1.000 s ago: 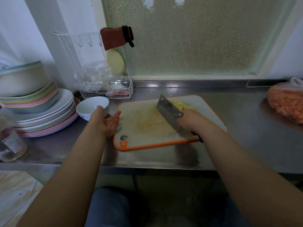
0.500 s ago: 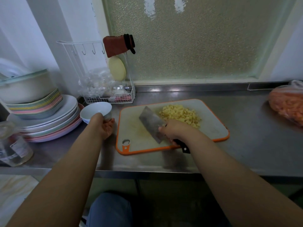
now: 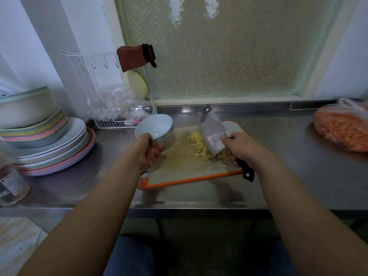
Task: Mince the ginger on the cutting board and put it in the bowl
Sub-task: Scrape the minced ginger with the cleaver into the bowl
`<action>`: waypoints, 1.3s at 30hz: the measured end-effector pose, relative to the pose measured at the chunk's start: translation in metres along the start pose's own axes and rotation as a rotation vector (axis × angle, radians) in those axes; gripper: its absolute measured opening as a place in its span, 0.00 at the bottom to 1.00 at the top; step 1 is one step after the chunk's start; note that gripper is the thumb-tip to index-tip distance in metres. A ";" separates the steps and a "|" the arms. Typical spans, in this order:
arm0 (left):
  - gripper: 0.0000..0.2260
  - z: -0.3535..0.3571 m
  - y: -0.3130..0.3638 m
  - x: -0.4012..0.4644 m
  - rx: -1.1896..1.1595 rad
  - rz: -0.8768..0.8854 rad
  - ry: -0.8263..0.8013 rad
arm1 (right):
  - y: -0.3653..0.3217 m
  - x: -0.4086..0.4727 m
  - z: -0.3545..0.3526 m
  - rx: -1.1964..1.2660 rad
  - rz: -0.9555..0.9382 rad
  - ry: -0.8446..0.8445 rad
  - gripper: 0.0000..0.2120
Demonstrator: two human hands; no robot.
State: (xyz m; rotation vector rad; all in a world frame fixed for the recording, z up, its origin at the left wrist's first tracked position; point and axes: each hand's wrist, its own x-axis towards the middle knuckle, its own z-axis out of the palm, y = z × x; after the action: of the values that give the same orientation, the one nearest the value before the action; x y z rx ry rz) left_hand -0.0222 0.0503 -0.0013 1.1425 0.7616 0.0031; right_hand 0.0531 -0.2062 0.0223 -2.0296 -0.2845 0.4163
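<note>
A pile of minced yellow ginger point(image 3: 196, 143) lies on the white, orange-rimmed cutting board point(image 3: 185, 176). My right hand point(image 3: 242, 149) grips the black handle of a cleaver point(image 3: 212, 134), whose blade stands tilted against the right side of the pile. My left hand point(image 3: 148, 152) holds a pale blue bowl point(image 3: 154, 127) by its base, lifted and tipped toward the ginger over the board's left end. The bowl's inside looks bare.
A stack of pastel plates and bowls point(image 3: 45, 140) stands at the left, with a glass jar point(image 3: 12, 188) in front. A white wire rack point(image 3: 119, 108) sits behind the bowl. A bag of orange food point(image 3: 342, 128) lies at the right. The steel counter's edge point(image 3: 179, 206) runs below the board.
My left hand picked the bowl up off the counter and brought it over the board's left end. The cleaver swung from the board's left part to the right side of the ginger pile.
</note>
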 end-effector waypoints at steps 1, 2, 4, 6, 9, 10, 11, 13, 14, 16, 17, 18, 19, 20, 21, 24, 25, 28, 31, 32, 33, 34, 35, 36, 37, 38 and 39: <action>0.08 0.003 -0.004 0.004 0.003 -0.017 -0.021 | 0.001 -0.002 -0.006 0.043 0.005 0.013 0.14; 0.07 0.004 -0.008 0.007 0.008 -0.027 -0.033 | 0.001 -0.004 -0.012 0.078 0.014 0.029 0.14; 0.10 0.011 -0.014 0.007 0.016 -0.023 -0.028 | 0.006 -0.008 -0.024 0.145 0.047 0.055 0.14; 0.20 0.023 -0.022 -0.001 0.130 0.081 0.021 | 0.012 -0.011 -0.032 0.202 0.097 0.074 0.14; 0.22 0.052 -0.040 -0.022 0.592 0.494 0.064 | 0.019 -0.015 -0.038 0.264 0.135 0.096 0.12; 0.20 0.060 -0.046 -0.026 0.745 0.642 0.015 | 0.020 -0.015 -0.039 0.264 0.124 0.101 0.12; 0.18 0.068 -0.052 -0.027 0.878 0.741 -0.060 | 0.020 -0.016 -0.040 0.255 0.106 0.105 0.13; 0.16 0.080 -0.063 -0.019 1.104 0.809 -0.180 | 0.022 -0.016 -0.042 0.227 0.064 0.124 0.13; 0.16 0.084 -0.068 -0.013 1.181 0.816 -0.203 | 0.022 -0.015 -0.044 0.217 0.043 0.138 0.12; 0.15 0.091 -0.073 -0.002 1.258 0.821 -0.214 | 0.024 -0.015 -0.048 0.183 -0.005 0.152 0.12; 0.14 0.096 -0.075 0.003 1.277 0.824 -0.216 | 0.025 -0.014 -0.049 0.144 -0.035 0.158 0.12; 0.12 0.100 -0.076 0.006 1.271 0.831 -0.217 | 0.025 -0.014 -0.049 0.090 -0.070 0.166 0.12; 0.10 0.105 -0.076 0.007 1.225 0.846 -0.199 | 0.027 -0.015 -0.049 0.030 -0.107 0.176 0.11; 0.07 0.108 -0.075 0.006 1.130 0.889 -0.142 | 0.028 -0.016 -0.049 -0.031 -0.144 0.183 0.10; 0.04 0.110 -0.073 0.002 1.004 0.977 -0.040 | 0.030 -0.018 -0.048 -0.098 -0.182 0.188 0.09; 0.12 0.104 -0.067 -0.008 0.841 1.411 0.303 | 0.034 -0.025 -0.046 -0.364 -0.231 0.189 0.09; 0.18 0.100 -0.065 -0.009 0.928 1.502 0.333 | 0.034 -0.027 -0.045 -0.436 -0.224 0.183 0.12; 0.33 0.097 -0.063 -0.007 1.405 1.532 0.214 | 0.035 -0.034 -0.038 -0.603 -0.259 0.191 0.18; 0.35 0.110 -0.068 0.002 1.728 1.484 0.053 | 0.035 -0.033 -0.028 -0.723 -0.318 0.223 0.19; 0.35 0.116 -0.069 0.004 1.801 1.483 0.021 | 0.036 -0.032 -0.024 -0.752 -0.329 0.232 0.19; 0.34 0.122 -0.069 0.005 1.874 1.474 0.002 | 0.036 -0.030 -0.022 -0.775 -0.339 0.240 0.20; 0.34 0.128 -0.068 0.005 1.938 1.456 -0.011 | 0.037 -0.029 -0.019 -0.797 -0.350 0.249 0.21; 0.34 0.132 -0.066 0.005 1.992 1.429 -0.018 | 0.038 -0.028 -0.018 -0.818 -0.359 0.257 0.21; 0.34 0.136 -0.064 0.006 2.032 1.405 -0.022 | 0.039 -0.028 -0.017 -0.834 -0.367 0.264 0.21; 0.33 0.139 -0.062 0.006 2.061 1.390 -0.023 | 0.041 -0.028 -0.018 -0.837 -0.370 0.268 0.21; 0.33 0.141 -0.060 0.006 2.082 1.380 -0.028 | 0.042 -0.029 -0.019 -0.823 -0.371 0.271 0.21; 0.34 0.142 -0.059 0.006 2.090 1.367 -0.036 | 0.043 -0.030 -0.021 -0.799 -0.370 0.273 0.21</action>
State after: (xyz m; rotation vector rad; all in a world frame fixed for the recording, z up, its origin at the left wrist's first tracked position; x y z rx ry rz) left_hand 0.0379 -0.0897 -0.0247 3.4054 -0.6072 0.4087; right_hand 0.0357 -0.2539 -0.0012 -2.6888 -0.7255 -0.2592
